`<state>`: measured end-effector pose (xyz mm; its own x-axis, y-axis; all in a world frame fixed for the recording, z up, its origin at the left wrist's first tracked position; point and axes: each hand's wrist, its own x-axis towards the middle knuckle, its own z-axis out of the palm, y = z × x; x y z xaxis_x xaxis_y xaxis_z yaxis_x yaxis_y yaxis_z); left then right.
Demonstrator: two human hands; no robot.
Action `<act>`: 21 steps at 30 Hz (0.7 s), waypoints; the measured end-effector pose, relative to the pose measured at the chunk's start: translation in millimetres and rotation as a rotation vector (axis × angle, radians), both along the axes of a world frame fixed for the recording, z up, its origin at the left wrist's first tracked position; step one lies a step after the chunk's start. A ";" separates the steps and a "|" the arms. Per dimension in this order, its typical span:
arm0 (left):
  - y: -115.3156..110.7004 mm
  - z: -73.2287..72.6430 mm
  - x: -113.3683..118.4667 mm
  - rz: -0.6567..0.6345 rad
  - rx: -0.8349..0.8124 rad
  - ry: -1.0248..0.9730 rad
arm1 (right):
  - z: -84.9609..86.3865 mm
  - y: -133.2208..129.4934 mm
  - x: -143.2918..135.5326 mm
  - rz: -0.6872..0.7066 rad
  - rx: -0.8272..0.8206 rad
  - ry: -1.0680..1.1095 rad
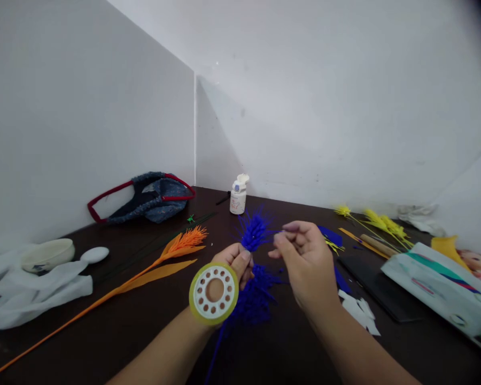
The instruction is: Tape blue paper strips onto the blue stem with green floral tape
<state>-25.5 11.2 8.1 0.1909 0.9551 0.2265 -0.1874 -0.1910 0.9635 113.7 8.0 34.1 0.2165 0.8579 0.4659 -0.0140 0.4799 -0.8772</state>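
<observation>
My left hand (236, 261) is closed around the base of a blue paper wheat ear (255, 231), which points up and away with thin bristles spread out. In front of my left wrist sits a roll of clear yellowish tape (214, 293) with a white holed core; how it stays there I cannot tell. Just right of the ear, my right hand (304, 256) has thumb and fingertips pinched together near the bristles, and whatever is between them is too small to make out. Below my hands lies a heap of more blue bristly pieces (254, 302), with a blue stem running toward me.
An orange wheat stalk (186, 240), white cloth (40, 299) and a bowl (48, 254) lie left. A denim bag (156, 198) and a white bottle (238, 198) stand behind. Yellow stalks (385, 222), a black flat object (374, 286) and a white package (436, 283) lie right.
</observation>
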 end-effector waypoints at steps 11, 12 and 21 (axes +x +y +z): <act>-0.3 8.7 -3.3 0.202 0.379 0.672 | -47.9 -21.1 -16.1 0.407 -0.405 0.347; -0.6 8.4 -3.1 0.169 0.343 0.651 | -48.5 -20.8 -14.0 0.376 -0.427 0.338; -7.5 5.2 3.1 -0.228 -0.085 0.314 | -46.9 -23.5 1.6 0.305 -0.386 0.344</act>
